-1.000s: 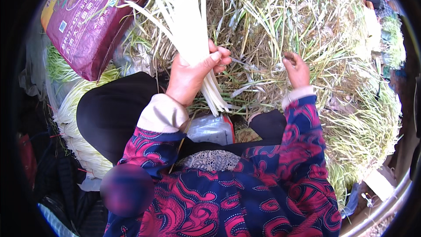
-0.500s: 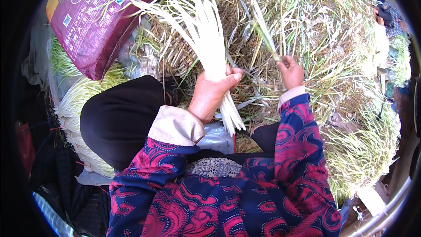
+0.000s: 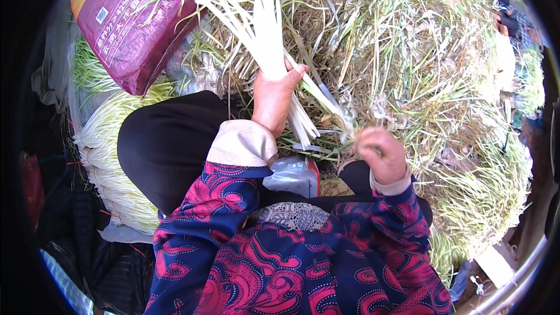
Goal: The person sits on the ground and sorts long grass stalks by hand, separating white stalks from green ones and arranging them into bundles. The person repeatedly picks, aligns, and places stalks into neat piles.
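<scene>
My left hand (image 3: 274, 96) is closed round a bunch of pale chives (image 3: 263, 35), their white cut ends pointing down toward my lap and their leaves fanning up and away. A single chive stalk (image 3: 319, 94) slants out from under the left thumb toward my right hand (image 3: 380, 150). The right fingers are curled in a pinch at that stalk's wispy root end, slightly smeared by motion. Whether they grip the stalk itself or loose skin on it is hard to see.
A heap of loose, partly dry chives (image 3: 402, 64) spreads ahead and to the right. A purple printed sack (image 3: 140, 35) lies at far left, above tied bundles of pale chives (image 3: 111, 157). Clear plastic (image 3: 291, 176) lies between my knees. Another person (image 3: 513, 20) shows at far right.
My right hand has come down and nearer, and its stalk now runs from the left thumb to the right fingertips. The left hand with the bunch has shifted slightly up.
</scene>
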{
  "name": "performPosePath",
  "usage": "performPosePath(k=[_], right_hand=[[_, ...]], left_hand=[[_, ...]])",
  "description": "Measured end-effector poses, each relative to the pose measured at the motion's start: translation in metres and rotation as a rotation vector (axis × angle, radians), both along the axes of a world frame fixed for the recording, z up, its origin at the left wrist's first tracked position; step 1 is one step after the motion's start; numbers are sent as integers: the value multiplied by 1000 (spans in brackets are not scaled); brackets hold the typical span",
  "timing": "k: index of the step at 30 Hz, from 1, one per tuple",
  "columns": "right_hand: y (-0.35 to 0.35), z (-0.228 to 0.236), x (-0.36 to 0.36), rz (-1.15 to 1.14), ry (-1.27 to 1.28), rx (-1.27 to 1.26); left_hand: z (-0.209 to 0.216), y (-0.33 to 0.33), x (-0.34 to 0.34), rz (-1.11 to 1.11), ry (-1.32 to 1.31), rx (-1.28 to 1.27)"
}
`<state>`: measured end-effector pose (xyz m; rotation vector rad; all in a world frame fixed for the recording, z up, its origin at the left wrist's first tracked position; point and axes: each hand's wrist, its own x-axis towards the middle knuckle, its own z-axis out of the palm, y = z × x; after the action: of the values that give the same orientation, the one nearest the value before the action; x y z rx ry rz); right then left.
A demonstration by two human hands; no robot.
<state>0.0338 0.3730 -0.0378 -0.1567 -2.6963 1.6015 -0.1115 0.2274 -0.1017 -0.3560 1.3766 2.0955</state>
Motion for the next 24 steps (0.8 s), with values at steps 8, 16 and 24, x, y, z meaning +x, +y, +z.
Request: performPosePath(k=[8,16,24], right_hand=[[109,-32,118,267,-1051,646],[42,0,2,-96,-268,429],[-33,-30,-93,-329,-31,41]], left_hand=[[1,-4,-4,115,77,44],[6,-3,6,-113,6,172],[3,7,15,-117,82,139]])
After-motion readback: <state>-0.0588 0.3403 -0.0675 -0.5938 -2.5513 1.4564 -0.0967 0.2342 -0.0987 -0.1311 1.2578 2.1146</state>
